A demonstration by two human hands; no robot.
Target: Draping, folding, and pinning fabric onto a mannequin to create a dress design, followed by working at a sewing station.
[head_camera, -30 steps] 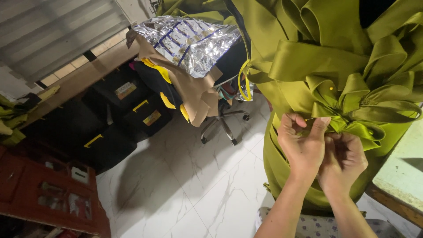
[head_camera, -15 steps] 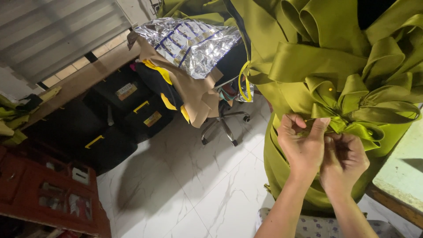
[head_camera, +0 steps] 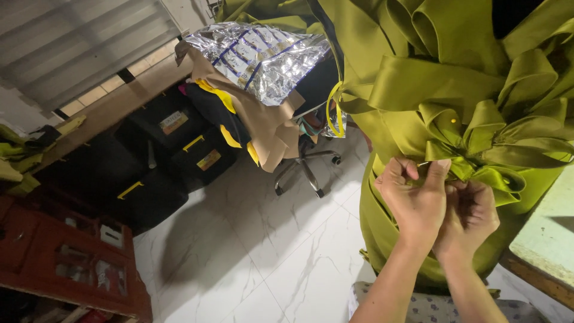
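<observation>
A large olive-green satin garment (head_camera: 418, 78) hangs in front of me, with a folded bow (head_camera: 478, 143) of the same cloth low on it. My left hand (head_camera: 415, 200) pinches a thin pin against the bow's lower left fold, thumb and forefinger closed on it. My right hand (head_camera: 472, 215) sits just right of it, fingers curled around the bow's bottom folds. A yellow-headed pin (head_camera: 452, 121) sticks in the bow above my hands.
An office chair (head_camera: 305, 161) piled with brown paper and a silver foil bag (head_camera: 263, 54) stands behind on the white marble floor (head_camera: 239, 251). Black cases (head_camera: 173, 149) line the wall. A red crate (head_camera: 66, 263) sits at lower left; a table edge (head_camera: 538, 263) at right.
Both hands stay at the bow with only small finger shifts. The view has drifted slightly.
</observation>
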